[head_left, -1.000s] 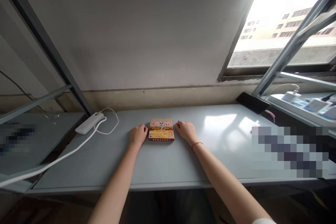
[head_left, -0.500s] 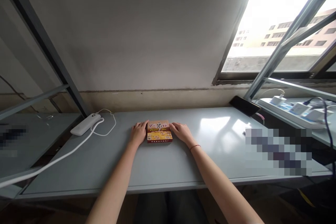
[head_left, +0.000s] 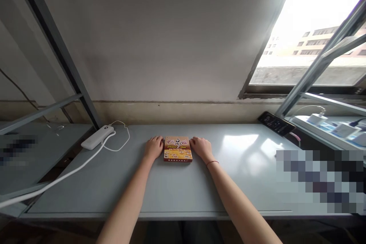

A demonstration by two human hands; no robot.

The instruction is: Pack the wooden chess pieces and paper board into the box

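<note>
A small flat Chinese chess box [head_left: 177,148], printed in orange and yellow with red lettering, is laid face up on the grey counter [head_left: 177,187], roughly midway along its width and set back toward the wall, so that the lid can be read from the person's side. It is flanked by both hands: the left hand [head_left: 153,147] is rested palm down against the box's left edge, and the right hand [head_left: 201,148] is set likewise against the right edge. The fingers of both hands are held loosely together and flat on the surface, pressed to the sides of the box rather than wrapped about it; nothing is lifted, and the box is kept squared between the two palms, which would steady it from either side. A thin red cord [head_left: 212,162] is worn at the right wrist. To the left, near the counter's back corner, a white power bank [head_left: 97,137] is placed with its white cable [head_left: 120,143] looped beside it and trailed off over the front left edge, well apart from the box. At the far right, a dark phone [head_left: 276,123] is propped at the counter's back corner beneath the window frame, and chargers with plugs [head_left: 317,118] are seen on the neighbouring surface beyond it. Blurred patches are left undescribed.
</note>
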